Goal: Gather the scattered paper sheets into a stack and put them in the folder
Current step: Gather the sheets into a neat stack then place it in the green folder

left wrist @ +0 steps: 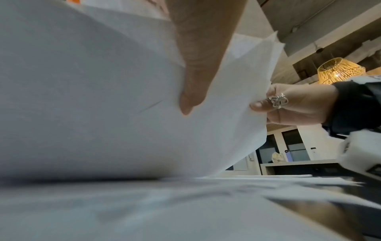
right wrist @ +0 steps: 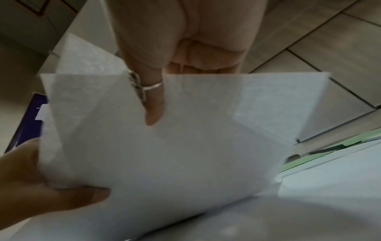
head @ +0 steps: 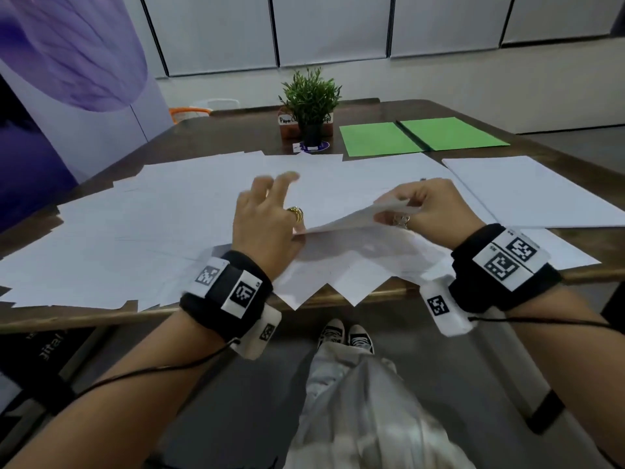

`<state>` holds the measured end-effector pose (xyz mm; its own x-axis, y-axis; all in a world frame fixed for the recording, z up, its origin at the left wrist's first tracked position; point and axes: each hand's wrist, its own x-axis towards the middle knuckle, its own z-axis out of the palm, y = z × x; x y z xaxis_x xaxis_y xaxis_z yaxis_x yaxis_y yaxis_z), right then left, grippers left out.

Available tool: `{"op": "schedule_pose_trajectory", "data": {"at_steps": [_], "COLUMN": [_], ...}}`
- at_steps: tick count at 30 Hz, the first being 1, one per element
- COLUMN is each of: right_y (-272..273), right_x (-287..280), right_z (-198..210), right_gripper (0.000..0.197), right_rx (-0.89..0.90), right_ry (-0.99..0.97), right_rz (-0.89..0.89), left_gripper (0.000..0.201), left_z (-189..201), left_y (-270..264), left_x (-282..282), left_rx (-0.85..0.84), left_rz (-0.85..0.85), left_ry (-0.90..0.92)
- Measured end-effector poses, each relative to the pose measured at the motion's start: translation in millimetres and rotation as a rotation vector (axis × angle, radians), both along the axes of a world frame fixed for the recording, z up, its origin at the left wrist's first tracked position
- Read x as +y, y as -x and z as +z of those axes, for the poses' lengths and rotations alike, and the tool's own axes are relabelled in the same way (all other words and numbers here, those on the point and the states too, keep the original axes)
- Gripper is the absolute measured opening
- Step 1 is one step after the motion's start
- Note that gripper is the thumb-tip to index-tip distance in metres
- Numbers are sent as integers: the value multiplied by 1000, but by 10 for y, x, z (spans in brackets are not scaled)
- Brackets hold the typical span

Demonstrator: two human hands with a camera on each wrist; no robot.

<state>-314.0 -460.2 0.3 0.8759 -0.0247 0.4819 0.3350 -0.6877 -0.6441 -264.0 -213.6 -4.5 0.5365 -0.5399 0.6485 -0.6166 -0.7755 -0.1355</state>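
Many white paper sheets (head: 152, 214) lie overlapping across the brown table (head: 389, 292). A few lifted sheets (head: 345, 221) tilt up over its front middle. My right hand (head: 422, 204) pinches their right edge, the ringed thumb (right wrist: 154, 106) lying on the near face. My left hand (head: 270, 218) holds their left corner, its thumb (left wrist: 191, 84) pressed on the paper while the other fingers spread above. The open green folder (head: 419, 135) lies flat at the back right, apart from both hands.
A small potted plant (head: 311, 99) and a brown labelled box stand at the back middle. More white sheets (head: 527, 191) lie at the right, near the folder. Some sheet corners hang over the front edge. My shoes and legs show below the table.
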Motion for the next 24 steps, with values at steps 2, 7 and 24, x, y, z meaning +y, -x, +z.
{"op": "schedule_pose_trajectory", "data": {"at_steps": [2,7,24], "right_y": [-68,-244,-389], "right_x": [-121,-402,-268], "right_z": [118,354,446], "right_gripper": [42,67,76], "right_rx": [-3,143,472], "right_ry": [23,-303,-1331], "right_rz": [-259,-595,369], "left_gripper": [12,13,29], "left_z": [146,416,158], "left_y": [-127,-468,-386], "left_x": [10,81,-22], "left_rx": [-66,28,432], "left_rz": [-69,-57,-210], "left_ry": [-74,144,-115]}}
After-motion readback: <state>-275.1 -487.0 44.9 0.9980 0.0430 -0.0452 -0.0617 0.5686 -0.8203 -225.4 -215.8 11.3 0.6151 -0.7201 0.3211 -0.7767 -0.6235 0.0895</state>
